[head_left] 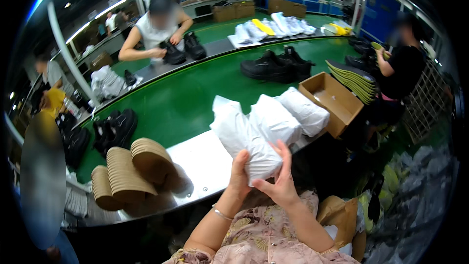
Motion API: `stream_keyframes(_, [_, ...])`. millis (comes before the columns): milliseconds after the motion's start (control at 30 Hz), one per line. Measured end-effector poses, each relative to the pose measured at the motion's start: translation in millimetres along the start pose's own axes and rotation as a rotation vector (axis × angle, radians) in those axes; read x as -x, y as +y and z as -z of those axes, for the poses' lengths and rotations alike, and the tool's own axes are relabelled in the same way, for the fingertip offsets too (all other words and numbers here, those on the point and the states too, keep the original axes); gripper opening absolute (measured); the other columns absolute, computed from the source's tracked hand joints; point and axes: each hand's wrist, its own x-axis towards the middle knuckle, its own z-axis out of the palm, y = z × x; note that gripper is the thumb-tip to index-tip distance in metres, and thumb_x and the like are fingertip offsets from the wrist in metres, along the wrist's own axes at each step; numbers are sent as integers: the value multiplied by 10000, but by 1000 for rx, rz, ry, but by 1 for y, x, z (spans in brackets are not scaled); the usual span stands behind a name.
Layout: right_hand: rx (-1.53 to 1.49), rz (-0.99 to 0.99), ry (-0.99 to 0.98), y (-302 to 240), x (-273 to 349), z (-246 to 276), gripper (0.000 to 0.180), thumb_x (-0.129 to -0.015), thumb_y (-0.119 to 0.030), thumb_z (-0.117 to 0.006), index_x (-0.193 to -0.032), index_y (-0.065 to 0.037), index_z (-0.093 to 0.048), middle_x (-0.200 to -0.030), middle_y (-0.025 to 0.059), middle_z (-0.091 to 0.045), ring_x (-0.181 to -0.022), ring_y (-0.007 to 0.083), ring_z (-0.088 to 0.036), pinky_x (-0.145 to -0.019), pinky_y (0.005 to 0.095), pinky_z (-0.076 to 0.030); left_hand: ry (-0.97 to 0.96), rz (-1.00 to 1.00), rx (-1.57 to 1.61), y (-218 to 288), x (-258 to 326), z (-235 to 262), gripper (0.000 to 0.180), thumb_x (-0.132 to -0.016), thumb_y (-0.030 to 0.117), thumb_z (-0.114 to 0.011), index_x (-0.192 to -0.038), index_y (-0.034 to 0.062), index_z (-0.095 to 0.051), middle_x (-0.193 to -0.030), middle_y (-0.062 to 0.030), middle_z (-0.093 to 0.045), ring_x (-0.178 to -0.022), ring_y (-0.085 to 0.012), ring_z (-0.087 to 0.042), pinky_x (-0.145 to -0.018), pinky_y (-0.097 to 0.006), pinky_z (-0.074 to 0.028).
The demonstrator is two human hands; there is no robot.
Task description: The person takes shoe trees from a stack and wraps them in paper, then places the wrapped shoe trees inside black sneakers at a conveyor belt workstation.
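Observation:
A bundle wrapped in white paper point(254, 149) is held in front of me at the near edge of the work surface; its contents are hidden. My left hand point(239, 172) grips its near left side, thumb pointing up along the paper. On the near right side, my right hand point(279, 178) presses with fingers and thumb, so the bundle is clasped between both hands. Just past it lie a second white paper bundle point(274, 117) and a third white paper bundle point(305, 111), side by side, close to an open cardboard box point(332, 99).
Stacked brown insole-shaped boards point(128, 176) stand left on the metal ledge point(198, 171). Black shoes point(276, 66) rest on the green conveyor belt point(185, 102), more black shoes point(115, 129) at left. Yellow-green insoles point(352, 80) lie by the box. Co-workers stand across and at right.

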Motion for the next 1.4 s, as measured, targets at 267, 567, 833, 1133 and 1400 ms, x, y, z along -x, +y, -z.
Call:
stream_keyframes(267, [211,-7,265,7,12,-14,647,-646,-71,-762,-1175,-17,-394,-1078,81,-458,-967,160,-465,-856,287,-398,193,-241,-575,7,22,8,750,-828,465,-598,-1275,-77,-337,-1219,-158,-459,-1154,-262,-426,-1000,-354,-322])
stream_keyframes(567, [508,426,-306,-18,5,13,639,-567,-26,-766,-1111,-17,-432,-1031,182,-554,-896,291,-580,-794,357,-462,340,-342,-816,73,35,19,392,-873,277,-578,-1051,-70,-533,-935,-151,-613,-838,-243,-603,-767,-335,-481])
stream_keyframes(833, [435,175,-70,23,14,-21,676,-605,-60,-765,-1175,-13,-404,-1085,116,-487,-984,203,-484,-873,319,-396,252,-136,-10,85,20,37,432,-937,380,-436,-1057,-22,-538,-987,-112,-607,-908,-174,-583,-823,-318,-466])
stream_keyframes(1133, [726,-9,55,120,-8,-54,666,-642,-161,-762,-1175,6,-399,-1055,199,-499,-964,344,-512,-845,386,-411,403,-838,-1340,61,125,52,432,-887,175,-542,-1222,-69,-418,-1192,-223,-498,-1086,-298,-510,-923,-355,-399])
stream_keyframes(1400, [988,159,41,103,-5,-52,695,-659,-232,-752,-1196,33,-400,-1133,235,-488,-1059,393,-470,-905,438,-378,1020,-1321,-1684,232,230,80,322,-888,68,-457,-1171,-87,-465,-1155,-203,-531,-1070,-310,-515,-935,-370,-387])
